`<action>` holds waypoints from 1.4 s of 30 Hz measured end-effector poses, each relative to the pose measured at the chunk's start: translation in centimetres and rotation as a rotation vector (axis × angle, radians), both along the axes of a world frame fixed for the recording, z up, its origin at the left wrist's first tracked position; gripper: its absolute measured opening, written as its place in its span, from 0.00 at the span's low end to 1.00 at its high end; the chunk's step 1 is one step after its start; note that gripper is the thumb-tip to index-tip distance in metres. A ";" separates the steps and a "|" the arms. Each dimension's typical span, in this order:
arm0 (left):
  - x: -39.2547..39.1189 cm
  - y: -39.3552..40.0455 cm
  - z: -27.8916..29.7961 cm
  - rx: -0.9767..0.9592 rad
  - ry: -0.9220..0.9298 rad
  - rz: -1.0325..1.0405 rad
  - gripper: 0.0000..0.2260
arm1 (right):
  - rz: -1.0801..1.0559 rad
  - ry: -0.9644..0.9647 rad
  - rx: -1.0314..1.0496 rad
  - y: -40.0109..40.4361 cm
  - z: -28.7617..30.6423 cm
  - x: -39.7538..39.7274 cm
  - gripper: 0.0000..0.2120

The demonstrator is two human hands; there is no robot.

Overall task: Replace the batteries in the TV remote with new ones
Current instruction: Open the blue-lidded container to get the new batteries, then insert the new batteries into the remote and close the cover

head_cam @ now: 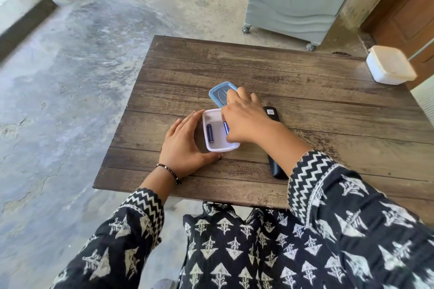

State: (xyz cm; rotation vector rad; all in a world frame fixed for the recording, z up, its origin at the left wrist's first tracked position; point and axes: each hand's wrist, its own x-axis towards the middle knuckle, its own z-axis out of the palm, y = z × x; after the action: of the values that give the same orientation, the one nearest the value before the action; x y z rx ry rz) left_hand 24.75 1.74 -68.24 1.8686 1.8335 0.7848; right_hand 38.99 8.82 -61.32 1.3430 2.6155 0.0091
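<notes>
Left hand (182, 142) cups white tub (217, 146); right hand (246, 122) grip on battery (226, 127) unclear.

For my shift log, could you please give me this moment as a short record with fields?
surface: wooden table
open box: small white container, lid off
lid: blue lid, lying behind the container
batteries: two blue ones inside the container
left hand: steadies the container's left side
right hand: reaches into the container, grip hidden
remote: black, right of the container, partly under the right arm
far corner: closed white box
</notes>
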 end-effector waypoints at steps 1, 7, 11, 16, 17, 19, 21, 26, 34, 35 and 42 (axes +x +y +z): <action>0.0 0.0 0.0 0.000 -0.001 -0.001 0.46 | 0.003 0.007 -0.009 0.1 0.0 0.1 0.16; 0.1 -0.2 0.1 -0.045 0.001 0.008 0.51 | -0.141 0.347 -0.147 -0.9 1.4 3.4 0.21; 0.1 -0.2 0.2 -0.072 0.036 -0.007 0.56 | -0.338 0.638 -0.193 -3.7 2.0 8.2 0.20; 0.4 -2.2 1.3 -0.014 -0.130 0.043 0.57 | -0.518 0.820 -0.215 -7.5 1.2 14.6 0.17; 0.9 -3.0 1.9 0.071 -0.155 0.090 0.50 | -0.549 0.845 -0.210 -7.9 0.9 15.6 0.16; 3.0 -4.4 3.4 0.302 -0.203 0.173 0.31 | -0.608 0.892 -0.211 -8.3 0.4 16.8 0.16; 6.6 -4.9 5.2 0.357 -0.266 0.202 0.15 | -0.642 0.934 -0.233 -8.3 0.0 17.4 0.16; 14.8 -2.7 6.2 -0.160 0.026 0.109 0.16 | -0.649 1.022 -0.291 -8.9 0.0 17.5 0.18; 18.9 0.7 5.0 -0.485 0.271 0.262 0.29 | -0.629 1.069 -0.302 -9.8 -0.7 18.1 0.19; 18.8 0.8 4.8 -0.500 0.244 0.273 0.29 | -0.633 1.081 -0.301 -9.8 -0.8 18.2 0.19; 17.9 0.7 4.1 -0.442 0.131 0.211 0.22 | -0.650 1.121 -0.330 -10.1 -0.8 18.6 0.18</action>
State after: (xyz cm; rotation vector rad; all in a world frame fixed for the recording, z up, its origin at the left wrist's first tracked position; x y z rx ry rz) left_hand 42.67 2.41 -64.11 1.4906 2.1021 0.2861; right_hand 57.61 -1.25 -62.17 2.4201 2.4227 -1.5852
